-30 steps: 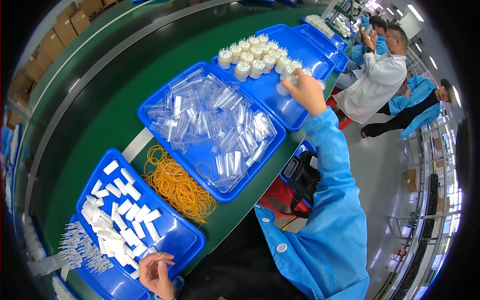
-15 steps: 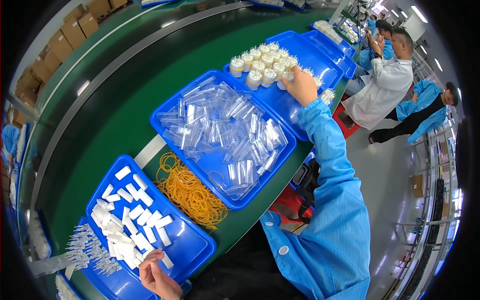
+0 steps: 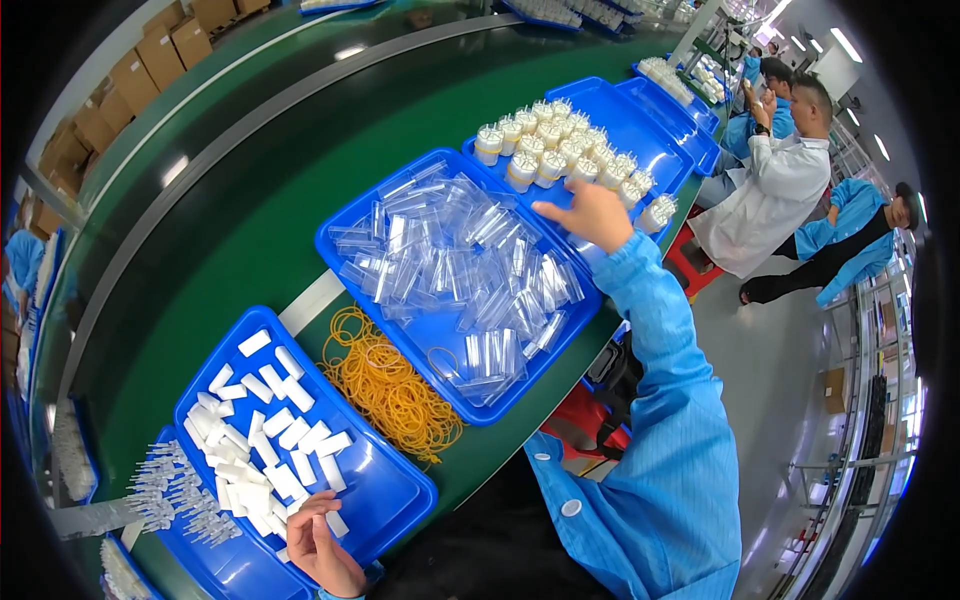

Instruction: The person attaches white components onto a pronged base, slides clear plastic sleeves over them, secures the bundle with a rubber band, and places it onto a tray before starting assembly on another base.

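At the bottom edge, the frame is cutting off the left hand (image 3: 325, 555) at the wrist; the right hand (image 3: 592, 215) is hiding whatever its fingers are touching.

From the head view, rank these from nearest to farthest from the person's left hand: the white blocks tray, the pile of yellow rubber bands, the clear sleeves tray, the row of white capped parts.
1. White blocks tray: the left hand rests on its near edge.
2. Yellow rubber bands: just right of that tray, on the green table.
3. Clear sleeves tray: further right, mid-table.
4. White capped parts: far right, beyond the right hand.
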The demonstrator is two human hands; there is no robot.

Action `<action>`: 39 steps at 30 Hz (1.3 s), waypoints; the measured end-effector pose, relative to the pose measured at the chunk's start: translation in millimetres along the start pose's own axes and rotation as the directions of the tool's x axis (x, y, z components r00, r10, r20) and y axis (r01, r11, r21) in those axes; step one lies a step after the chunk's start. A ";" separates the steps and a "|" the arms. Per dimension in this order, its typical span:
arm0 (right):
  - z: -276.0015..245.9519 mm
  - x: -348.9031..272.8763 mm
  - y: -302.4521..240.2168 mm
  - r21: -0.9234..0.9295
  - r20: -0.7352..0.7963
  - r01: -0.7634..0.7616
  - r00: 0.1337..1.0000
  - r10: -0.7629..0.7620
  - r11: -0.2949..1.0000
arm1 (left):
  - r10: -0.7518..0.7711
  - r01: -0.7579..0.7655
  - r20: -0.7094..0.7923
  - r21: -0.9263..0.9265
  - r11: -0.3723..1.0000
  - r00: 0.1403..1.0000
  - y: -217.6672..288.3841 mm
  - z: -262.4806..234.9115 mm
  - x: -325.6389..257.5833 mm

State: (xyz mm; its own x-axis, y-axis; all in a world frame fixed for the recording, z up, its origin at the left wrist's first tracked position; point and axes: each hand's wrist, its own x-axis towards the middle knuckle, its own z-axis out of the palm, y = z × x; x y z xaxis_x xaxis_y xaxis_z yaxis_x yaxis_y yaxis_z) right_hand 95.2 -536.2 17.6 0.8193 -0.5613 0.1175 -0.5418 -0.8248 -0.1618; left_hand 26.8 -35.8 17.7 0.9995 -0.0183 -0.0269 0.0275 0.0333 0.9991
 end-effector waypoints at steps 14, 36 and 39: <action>38.4 43.4 -9.8 0.550 0.054 -0.188 0.980 0.190 0.814 | -0.023 0.025 0.040 -0.034 0.999 0.999 -5.8 -2.9 2.3; 46.7 49.0 -37.4 0.147 -0.239 0.037 0.971 0.000 0.988 | -0.047 0.045 0.087 0.017 0.999 0.995 -3.5 0.6 3.0; 41.4 47.6 -36.5 0.164 -0.209 0.050 0.978 -0.015 0.985 | -0.043 0.043 0.086 0.009 0.999 0.995 -4.4 -0.5 2.7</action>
State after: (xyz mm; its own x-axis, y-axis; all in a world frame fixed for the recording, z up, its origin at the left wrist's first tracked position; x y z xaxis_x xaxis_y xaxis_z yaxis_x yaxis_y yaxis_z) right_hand 161.8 -529.9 -11.5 0.7697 -0.5510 0.3224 -0.4619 -0.8293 -0.3146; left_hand 29.4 -35.4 13.2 0.9921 -0.1059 -0.0673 0.0702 0.0237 0.9973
